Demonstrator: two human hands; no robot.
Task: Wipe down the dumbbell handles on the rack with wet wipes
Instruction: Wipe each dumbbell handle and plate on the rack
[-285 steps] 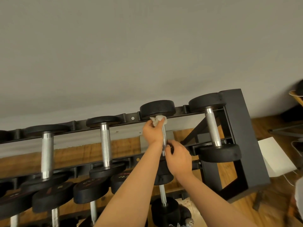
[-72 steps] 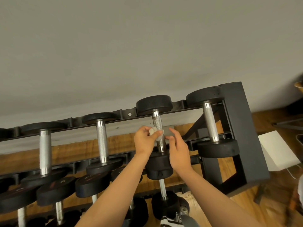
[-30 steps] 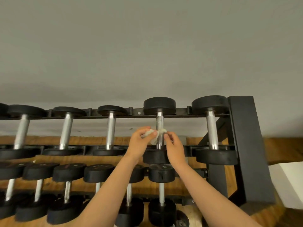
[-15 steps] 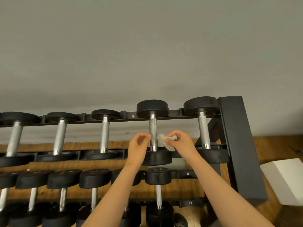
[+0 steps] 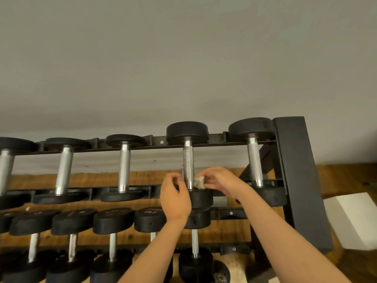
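wipe (image 5: 199, 182): pinched by right hand (image 5: 222, 181) (earlier in left) | against handle (image 5: 188, 162) base | left hand (image 5: 175, 199): curled, grip unclear

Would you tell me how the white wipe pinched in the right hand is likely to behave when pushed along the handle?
Probably floppy: the wipe is crumpled into folds in the right hand. Likely very light, since a pinch alone holds it. It may drag on the knurled handle rather than slide.
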